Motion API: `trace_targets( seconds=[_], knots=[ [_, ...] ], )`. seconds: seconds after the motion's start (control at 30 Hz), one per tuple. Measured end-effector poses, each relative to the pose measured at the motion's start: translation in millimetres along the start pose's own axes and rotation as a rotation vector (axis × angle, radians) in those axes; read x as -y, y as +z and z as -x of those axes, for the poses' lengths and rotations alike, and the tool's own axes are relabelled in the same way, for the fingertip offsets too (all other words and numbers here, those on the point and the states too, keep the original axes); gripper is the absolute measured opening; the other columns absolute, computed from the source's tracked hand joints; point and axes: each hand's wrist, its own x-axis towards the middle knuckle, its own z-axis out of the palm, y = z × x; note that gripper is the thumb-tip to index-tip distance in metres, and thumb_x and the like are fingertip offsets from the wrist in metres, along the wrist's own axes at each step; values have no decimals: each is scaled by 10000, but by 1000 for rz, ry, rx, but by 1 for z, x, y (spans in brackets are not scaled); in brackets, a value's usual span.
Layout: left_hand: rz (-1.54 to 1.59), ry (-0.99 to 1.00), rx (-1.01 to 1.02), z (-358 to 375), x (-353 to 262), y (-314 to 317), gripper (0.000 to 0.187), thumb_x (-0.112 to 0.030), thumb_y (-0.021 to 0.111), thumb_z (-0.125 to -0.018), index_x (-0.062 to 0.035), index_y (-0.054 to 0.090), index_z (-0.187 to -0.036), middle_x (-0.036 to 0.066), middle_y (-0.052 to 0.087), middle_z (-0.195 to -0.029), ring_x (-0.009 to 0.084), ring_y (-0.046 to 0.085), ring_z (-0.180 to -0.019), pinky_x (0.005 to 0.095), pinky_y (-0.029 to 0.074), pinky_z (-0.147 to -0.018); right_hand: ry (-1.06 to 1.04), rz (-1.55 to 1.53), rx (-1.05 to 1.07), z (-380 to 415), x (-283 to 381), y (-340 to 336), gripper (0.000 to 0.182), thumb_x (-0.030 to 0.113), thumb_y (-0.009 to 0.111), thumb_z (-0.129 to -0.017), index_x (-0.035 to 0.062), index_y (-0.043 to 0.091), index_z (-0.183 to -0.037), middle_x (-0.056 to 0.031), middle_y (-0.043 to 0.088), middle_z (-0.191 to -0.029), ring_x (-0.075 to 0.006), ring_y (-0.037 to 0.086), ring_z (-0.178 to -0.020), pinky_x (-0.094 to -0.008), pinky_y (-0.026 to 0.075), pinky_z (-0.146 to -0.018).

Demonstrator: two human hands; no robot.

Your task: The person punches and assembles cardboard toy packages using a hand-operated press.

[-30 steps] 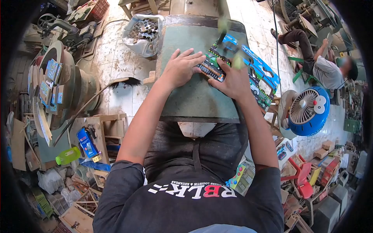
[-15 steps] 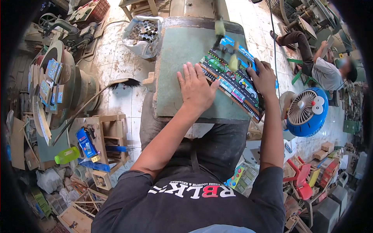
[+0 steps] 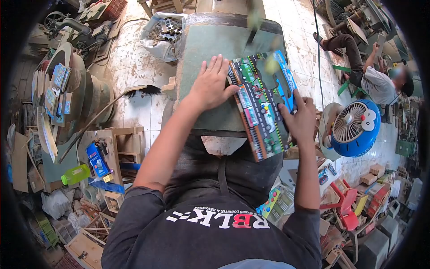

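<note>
A printed puzzle board with vehicles on roads and a blue strip lies slanted on the green worktable. Its lower end sticks out past the table's front edge. My left hand lies flat with fingers stretched out, its thumb touching the board's left edge. On the opposite side, my right hand grips the board's right edge, thumb on top and the other fingers partly hidden. Above the board's upper part hangs a blurred machine part with a yellowish-green piece on it.
A white sack of small dark pieces stands left of the table. Further left, printed boards rest on a round machine. A blue fan is at the right, with a seated person beyond it. A broom leans nearby.
The puzzle board has turned clockwise and shifted towards me, its lower end now past the table edge. My right hand moved nearer with it; my left hand slid up and left.
</note>
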Motion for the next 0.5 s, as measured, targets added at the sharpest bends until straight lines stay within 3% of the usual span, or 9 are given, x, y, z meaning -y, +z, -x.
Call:
trace_targets(
  seconds=[0.13,0.27,0.5],
  knots=[
    [-28,118,63,-9,23,-9,958,-608,604,-1042,33,288,-1680,259,275,-1761,379,222,-1659,542,171,-1353,90,-13,-11,25,27,2,775,501,823,-865,18,678,-1453,-244,617,-1038,-414,629,-1005,-512,513,-894],
    [-37,127,57,-9,25,-10,960,-621,595,-1041,24,289,-1683,251,275,-1763,371,217,-1661,546,162,-1354,96,5,-40,23,28,7,773,491,830,-857,18,683,-1449,-247,620,-1045,-412,631,-1011,-503,518,-891],
    [-50,-32,-2,2,-4,1,975,-634,555,-1059,79,280,-1666,300,279,-1744,414,209,-1657,595,151,-1340,-57,-24,-67,-19,-9,11,691,457,836,-849,53,731,-1400,-212,629,-1026,-394,638,-980,-497,527,-881]
  ],
)
